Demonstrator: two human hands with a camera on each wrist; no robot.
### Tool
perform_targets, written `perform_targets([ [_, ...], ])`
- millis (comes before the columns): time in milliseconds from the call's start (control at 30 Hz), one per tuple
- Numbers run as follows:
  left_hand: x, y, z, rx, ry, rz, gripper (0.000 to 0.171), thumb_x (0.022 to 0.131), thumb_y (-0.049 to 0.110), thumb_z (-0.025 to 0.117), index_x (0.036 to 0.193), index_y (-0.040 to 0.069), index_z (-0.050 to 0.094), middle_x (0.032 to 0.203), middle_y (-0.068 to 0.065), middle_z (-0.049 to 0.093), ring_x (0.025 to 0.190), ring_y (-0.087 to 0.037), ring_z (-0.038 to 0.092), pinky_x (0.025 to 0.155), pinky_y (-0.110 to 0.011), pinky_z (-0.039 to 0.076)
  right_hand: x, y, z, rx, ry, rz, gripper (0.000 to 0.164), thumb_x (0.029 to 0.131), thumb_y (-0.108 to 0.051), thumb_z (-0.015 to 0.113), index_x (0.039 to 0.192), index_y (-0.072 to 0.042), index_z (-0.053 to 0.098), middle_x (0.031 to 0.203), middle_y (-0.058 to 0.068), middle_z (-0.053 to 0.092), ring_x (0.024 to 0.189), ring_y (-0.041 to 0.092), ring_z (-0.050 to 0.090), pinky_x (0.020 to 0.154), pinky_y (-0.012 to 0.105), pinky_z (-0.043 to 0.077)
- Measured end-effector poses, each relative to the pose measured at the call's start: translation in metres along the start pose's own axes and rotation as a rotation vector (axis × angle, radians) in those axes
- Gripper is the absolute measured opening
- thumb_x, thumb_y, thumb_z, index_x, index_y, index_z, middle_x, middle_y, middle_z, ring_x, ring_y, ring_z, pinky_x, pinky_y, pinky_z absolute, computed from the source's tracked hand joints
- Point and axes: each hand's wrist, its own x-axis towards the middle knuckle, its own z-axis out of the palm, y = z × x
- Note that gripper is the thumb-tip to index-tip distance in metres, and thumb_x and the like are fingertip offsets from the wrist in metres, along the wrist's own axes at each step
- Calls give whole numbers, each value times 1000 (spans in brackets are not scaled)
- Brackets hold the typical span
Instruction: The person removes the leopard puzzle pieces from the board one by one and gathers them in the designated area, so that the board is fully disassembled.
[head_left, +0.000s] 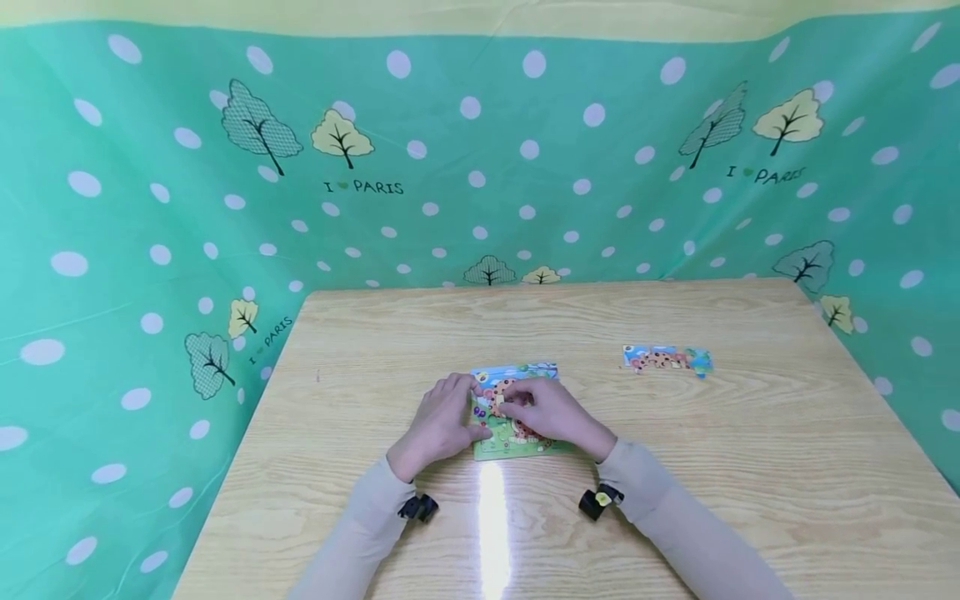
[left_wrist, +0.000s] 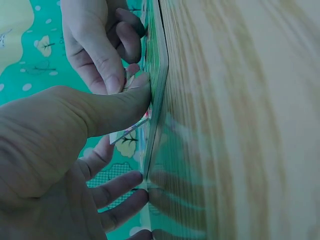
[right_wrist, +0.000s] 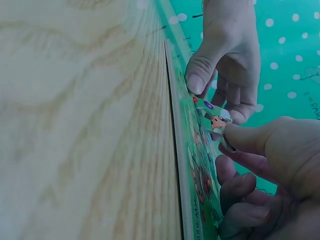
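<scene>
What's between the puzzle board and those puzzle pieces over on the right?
In the head view, only bare tabletop lies between the upper right corner of the puzzle board and the puzzle pieces.

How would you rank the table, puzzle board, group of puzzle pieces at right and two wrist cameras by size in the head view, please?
1. Table
2. Puzzle board, partly covered
3. Group of puzzle pieces
4. Left wrist camera and right wrist camera, too alike to rank apart

A wood-grained table [head_left: 750, 450] is enclosed on 3 sides by green cloth [head_left: 442, 79], printed with white dots [head_left: 534, 62] and trees [head_left: 342, 133]; a bright light streak [head_left: 492, 525] is reflected by the table.
</scene>
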Motion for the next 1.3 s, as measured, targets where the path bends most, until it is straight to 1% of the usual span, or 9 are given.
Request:
perform_targets([
  [67, 0, -1, 1, 2, 2, 4, 54, 84, 33, 92, 121, 15, 57, 141, -12, 59, 134, -36, 55, 119, -59, 42, 0, 0, 0, 17, -4, 7, 13, 103, -25, 71, 99, -17, 80, 76, -6, 63, 67, 9, 51, 63, 24, 43],
  [167, 0, -2, 1, 2, -5, 8, 58, 84, 33, 91, 129, 14, 60, 144, -12, 59, 138, -37, 54, 120, -60, 41, 0, 1, -1, 45, -9, 14, 14, 104, -23, 70, 101, -16, 81, 80, -5, 67, 67, 9, 53, 65, 24, 47],
  [300, -1, -3, 0, 11, -19, 11, 69, 86, 34, 90, 143, 9, 60, 153, -15, 55, 145, -39, 49, 124, -61, 37, -1, 2, -3, 71, 1, 23, 16, 104, -22, 69, 107, -14, 82, 91, -2, 74, 70, 9, 57, 68, 25, 51],
  [367, -1, -3, 0, 16, -26, 11, 72, 86, 35, 89, 145, 7, 60, 158, -15, 52, 148, -39, 47, 125, -61, 36, -1, 2, -4, 82, 8, 31, 18, 104, -23, 69, 110, -12, 82, 95, -1, 77, 74, 9, 60, 71, 26, 53],
  [467, -2, -3, -1, 11, -30, 10, 70, 87, 35, 89, 144, 7, 62, 160, -15, 50, 149, -39, 46, 126, -60, 35, -2, 1, -6, 94, 20, 47, 21, 103, -26, 71, 113, -10, 81, 100, 0, 78, 80, 9, 63, 75, 27, 54],
  [667, -3, -2, -1, -8, -30, 16, 62, 88, 34, 88, 141, 11, 66, 160, -15, 49, 149, -39, 45, 125, -62, 34, -4, 4, -11, 112, 43, 73, 18, 102, -26, 73, 111, -11, 80, 98, 1, 76, 79, 12, 61, 71, 27, 53],
  [800, -3, -1, -2, -13, -26, 19, 60, 88, 33, 88, 141, 15, 67, 160, -15, 50, 149, -40, 45, 125, -63, 34, -6, 5, -16, 124, 64, 96, 17, 102, -28, 73, 109, -13, 80, 99, 1, 75, 81, 14, 59, 72, 28, 51],
  [967, -3, -1, -2, -12, -24, 17, 62, 88, 33, 88, 142, 13, 66, 160, -15, 50, 148, -40, 46, 126, -62, 34, -8, 10, -21, 118, 87, 104, 20, 104, -30, 70, 110, -13, 79, 100, 1, 76, 82, 15, 59, 74, 29, 49],
  [1300, -3, -2, -2, -14, -28, 25, 62, 88, 33, 88, 142, 13, 66, 161, -16, 49, 149, -40, 45, 126, -63, 34, -17, 19, -31, 140, 113, 106, 25, 105, -29, 68, 115, -10, 79, 96, 6, 76, 79, 16, 60, 69, 27, 50],
])
